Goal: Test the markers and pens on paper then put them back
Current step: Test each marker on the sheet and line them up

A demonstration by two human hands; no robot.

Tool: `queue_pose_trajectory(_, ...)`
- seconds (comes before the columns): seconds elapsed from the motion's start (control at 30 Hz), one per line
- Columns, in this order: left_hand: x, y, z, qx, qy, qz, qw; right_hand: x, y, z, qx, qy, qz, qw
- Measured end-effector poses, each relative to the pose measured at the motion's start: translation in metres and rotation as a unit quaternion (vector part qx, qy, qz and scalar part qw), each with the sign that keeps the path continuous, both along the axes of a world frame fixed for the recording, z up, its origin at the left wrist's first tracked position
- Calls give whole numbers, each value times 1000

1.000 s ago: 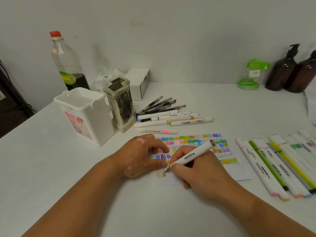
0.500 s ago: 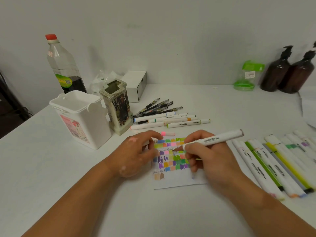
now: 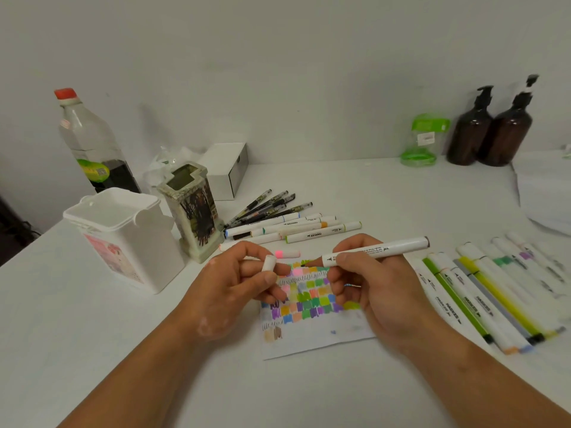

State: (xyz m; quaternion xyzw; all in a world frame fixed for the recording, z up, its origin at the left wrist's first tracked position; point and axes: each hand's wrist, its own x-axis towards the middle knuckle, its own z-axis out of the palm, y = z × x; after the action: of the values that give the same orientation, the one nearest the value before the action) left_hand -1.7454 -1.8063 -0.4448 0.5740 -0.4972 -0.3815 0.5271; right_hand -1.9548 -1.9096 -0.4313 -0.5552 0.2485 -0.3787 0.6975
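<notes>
Over the paper [image 3: 309,344], left hand [image 3: 234,288] pinches cap [image 3: 268,263], right hand [image 3: 370,282] marker [image 3: 377,251]; bottle [image 3: 89,140] holds dark liquid [image 3: 116,179]

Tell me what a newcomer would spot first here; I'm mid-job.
The two hands meet at centre: the right hand holds an uncapped white marker, and the left hand pinches a white cap. Beneath them lies the paper, crowded with bright colour swatches. A row of markers lies to the right.
</notes>
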Motion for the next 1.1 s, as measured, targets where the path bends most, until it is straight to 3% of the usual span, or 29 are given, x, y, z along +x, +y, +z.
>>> queue_pose_trajectory(0.47, -10, 4, 2, -17, -113, -28, 993, 3, 8, -6, -92, 67, 43, 993)
queue_pose_trajectory(0.9, -10, 1, 2, -45, -134, -15, 990, 3, 10, 2, -120, 94, 58, 987)
queue_pose_trajectory(1.0, -9, 1, 2, -47, -138, -10, 989, -3, 7, 8, -88, 62, 107, 988)
queue_pose_trajectory(1.1, -5, 2, 2, -41, -148, -4, 988, -12, -1, 13, 18, 20, 197, 980)
